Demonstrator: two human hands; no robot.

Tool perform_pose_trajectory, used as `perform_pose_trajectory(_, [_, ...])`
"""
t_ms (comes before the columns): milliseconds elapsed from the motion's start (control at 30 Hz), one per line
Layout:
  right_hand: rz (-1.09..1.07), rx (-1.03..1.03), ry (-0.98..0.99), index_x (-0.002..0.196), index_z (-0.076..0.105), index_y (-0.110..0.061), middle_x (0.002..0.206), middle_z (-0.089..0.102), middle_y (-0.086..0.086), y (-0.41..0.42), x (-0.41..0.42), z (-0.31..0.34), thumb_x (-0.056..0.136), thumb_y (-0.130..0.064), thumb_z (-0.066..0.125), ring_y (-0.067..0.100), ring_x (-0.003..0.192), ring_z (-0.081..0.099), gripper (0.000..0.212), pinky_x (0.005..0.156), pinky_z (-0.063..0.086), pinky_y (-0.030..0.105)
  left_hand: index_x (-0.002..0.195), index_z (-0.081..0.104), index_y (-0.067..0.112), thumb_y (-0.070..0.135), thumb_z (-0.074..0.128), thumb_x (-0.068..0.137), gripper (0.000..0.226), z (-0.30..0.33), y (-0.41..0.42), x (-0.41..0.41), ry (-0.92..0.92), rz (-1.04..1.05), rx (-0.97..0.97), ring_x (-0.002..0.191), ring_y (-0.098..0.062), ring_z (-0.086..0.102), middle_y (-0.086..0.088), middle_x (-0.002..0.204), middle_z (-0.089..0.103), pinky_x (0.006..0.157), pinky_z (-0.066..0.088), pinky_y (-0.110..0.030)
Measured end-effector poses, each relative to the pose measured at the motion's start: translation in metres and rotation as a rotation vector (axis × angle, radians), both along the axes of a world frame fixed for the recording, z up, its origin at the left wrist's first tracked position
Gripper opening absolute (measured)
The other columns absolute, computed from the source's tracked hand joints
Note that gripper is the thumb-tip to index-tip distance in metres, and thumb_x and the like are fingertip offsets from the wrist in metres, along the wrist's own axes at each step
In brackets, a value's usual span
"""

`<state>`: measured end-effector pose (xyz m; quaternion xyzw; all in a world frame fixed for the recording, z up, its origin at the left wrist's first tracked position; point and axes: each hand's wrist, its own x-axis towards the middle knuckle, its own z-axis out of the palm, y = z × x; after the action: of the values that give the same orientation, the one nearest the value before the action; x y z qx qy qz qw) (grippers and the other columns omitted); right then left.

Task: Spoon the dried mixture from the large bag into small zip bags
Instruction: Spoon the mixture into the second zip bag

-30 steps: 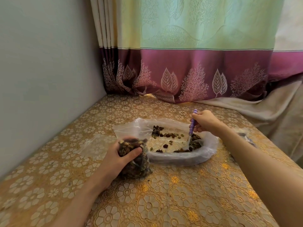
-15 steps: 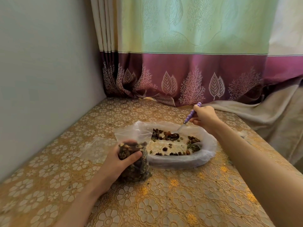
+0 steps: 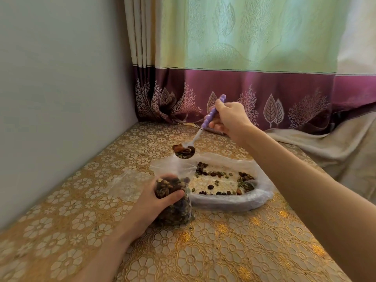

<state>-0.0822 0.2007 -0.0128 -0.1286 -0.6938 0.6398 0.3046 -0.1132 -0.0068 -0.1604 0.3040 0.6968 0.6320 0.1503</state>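
Left hand [image 3: 154, 202] gripping; right hand [image 3: 231, 117] raised, pinching.

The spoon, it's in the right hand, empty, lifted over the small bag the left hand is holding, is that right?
Not quite: the spoon is loaded with dried mixture, not empty. The head view shows the right hand holding it raised above the small bag, which the left hand grips.

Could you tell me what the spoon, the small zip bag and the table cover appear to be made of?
Spoon: a beaded lilac handle, matte, likely plastic or silicone; the neck and bowl look like shiny metal.
Small zip bag: thin clear plastic film, glossy and wrinkled, its contents showing through.
Table cover: probably vinyl or lace-look plastic, with a gold floral pattern that seems embossed and a slight sheen.
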Motion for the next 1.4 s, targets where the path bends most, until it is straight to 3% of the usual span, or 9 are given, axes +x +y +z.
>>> perform_pose_trajectory(133, [0.078,0.161,0.047,0.075,0.053,-0.006,0.049,0.061,0.003,-0.023,0.003,0.001,0.102,-0.017,0.038,0.016,0.042,0.057,0.033,0.037,0.039,0.02,0.107,0.061,0.03,0.054,0.081,0.051,0.064,0.0,0.0,0.0,-0.047,-0.003,-0.007,0.1,-0.012,0.061,0.004,0.107,0.066,0.082,0.049,-0.025])
perform_pose_trajectory(367, [0.155,0.29,0.178,0.082,0.055,-0.006,0.06,0.063,0.008,-0.042,0.019,-0.001,0.1,-0.01,0.04,0.022,0.047,0.059,0.024,0.038,0.042,0.024,0.104,0.06,0.04,0.063,0.079,0.036,0.074,0.002,0.0,0.001,-0.063,-0.019,0.001,0.1,-0.011,0.06,0.006,0.109,0.063,0.078,0.048,-0.023])
perform_pose_trajectory(500, [0.08,0.197,0.256,0.084,0.055,-0.005,0.056,0.062,0.004,-0.037,0.029,-0.005,0.101,-0.014,0.04,0.018,0.045,0.058,0.024,0.038,0.042,0.022,0.107,0.059,0.034,0.07,0.078,0.032,0.086,0.002,0.0,0.0,-0.072,-0.034,-0.007,0.101,-0.013,0.062,0.003,0.108,0.065,0.085,0.051,-0.029])
perform_pose_trajectory(733, [-0.077,-0.252,0.369,0.075,0.052,-0.004,0.06,0.064,0.01,-0.006,0.065,-0.036,0.1,-0.012,0.038,0.022,0.054,0.063,0.03,0.046,0.051,0.021,0.103,0.063,0.025,0.047,0.077,0.056,0.054,0.005,0.0,0.004,-0.085,0.014,0.041,0.097,-0.016,0.064,0.002,0.1,0.069,0.084,0.052,-0.032])
perform_pose_trajectory(867, [-0.164,-0.45,0.276,0.074,0.052,0.0,0.07,0.066,0.019,0.007,0.092,-0.075,0.098,-0.007,0.037,0.026,0.061,0.066,0.029,0.056,0.057,0.024,0.099,0.067,0.024,0.043,0.079,0.062,0.044,0.01,-0.001,0.011,-0.034,-0.017,0.097,0.093,-0.011,0.065,0.005,0.097,0.071,0.076,0.052,-0.025])
perform_pose_trajectory(1033, [-0.247,-0.493,0.151,0.082,0.054,0.0,0.067,0.071,0.015,0.017,0.114,-0.12,0.1,-0.011,0.041,0.021,0.063,0.07,0.025,0.063,0.059,0.025,0.105,0.067,0.027,0.043,0.079,0.057,0.052,0.012,0.002,0.017,-0.05,-0.076,0.149,0.102,-0.017,0.063,0.0,0.105,0.069,0.084,0.051,-0.037])
perform_pose_trajectory(1233, [-0.448,-0.192,-0.058,0.09,0.058,-0.008,0.07,0.064,0.0,0.022,0.123,-0.145,0.093,-0.011,0.054,0.014,0.068,0.055,0.006,0.061,0.046,0.022,0.103,0.063,0.048,0.046,0.085,0.051,0.056,0.009,0.006,0.02,-0.042,-0.164,-0.025,0.103,-0.016,0.06,0.005,0.11,0.065,0.076,0.053,-0.024])
perform_pose_trajectory(1300, [-0.515,-0.071,-0.144,0.101,0.056,-0.008,0.084,0.057,0.0,0.025,0.124,-0.149,0.09,-0.014,0.06,0.015,0.076,0.054,0.014,0.065,0.044,0.024,0.108,0.062,0.041,0.054,0.086,0.039,0.074,0.01,0.005,0.017,-0.068,-0.183,-0.069,0.102,-0.017,0.062,0.003,0.109,0.067,0.082,0.054,-0.032])
perform_pose_trajectory(1400, [-0.532,0.157,-0.264,0.097,0.06,-0.01,0.088,0.059,0.001,0.028,0.126,-0.153,0.087,-0.022,0.064,0.015,0.082,0.054,0.016,0.069,0.046,0.029,0.104,0.062,0.027,0.052,0.09,0.03,0.083,0.014,0.004,0.015,-0.12,-0.201,-0.099,0.097,-0.015,0.066,0.005,0.1,0.072,0.077,0.054,-0.027])
